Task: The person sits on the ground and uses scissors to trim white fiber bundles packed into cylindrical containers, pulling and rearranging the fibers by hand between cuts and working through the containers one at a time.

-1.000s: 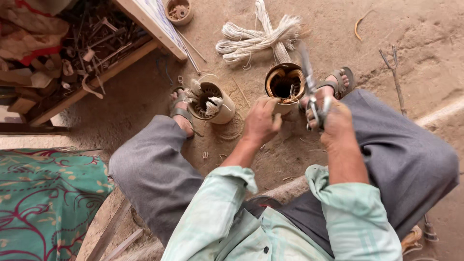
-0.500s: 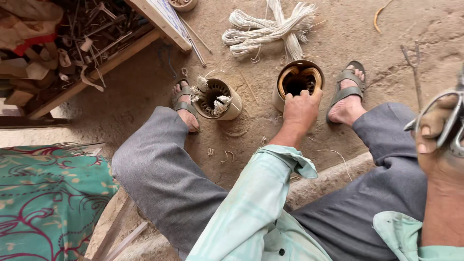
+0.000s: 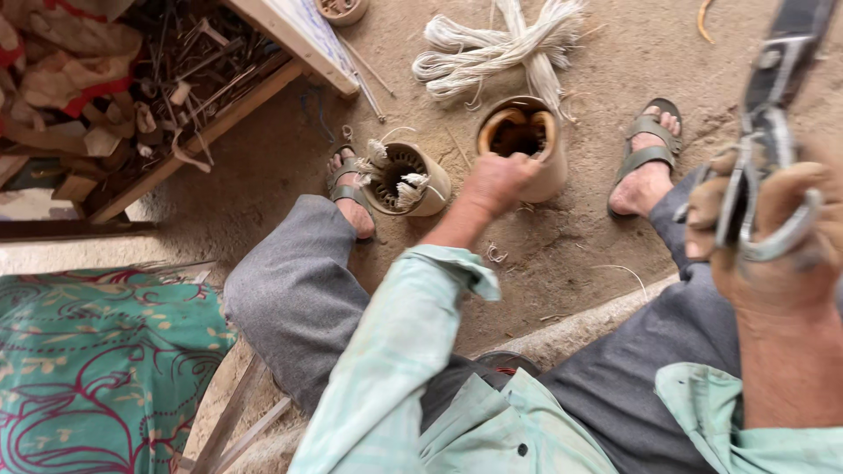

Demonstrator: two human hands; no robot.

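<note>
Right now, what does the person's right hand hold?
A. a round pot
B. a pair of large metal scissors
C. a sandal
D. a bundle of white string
B. The right hand is raised near the camera with its fingers closed around the metal loop handles of the scissors, while the left hand is at the rim of the round pot on the ground.

A bundle of pale cord (image 3: 492,48) lies on the dirt — beside a wooden crate of scraps (image 3: 132,79); a green patterned cloth (image 3: 97,369) below.

Single head-worn view, looking steeply down past the seated person's knees onto the dirt floor (image 3: 580,254), close range.
</note>
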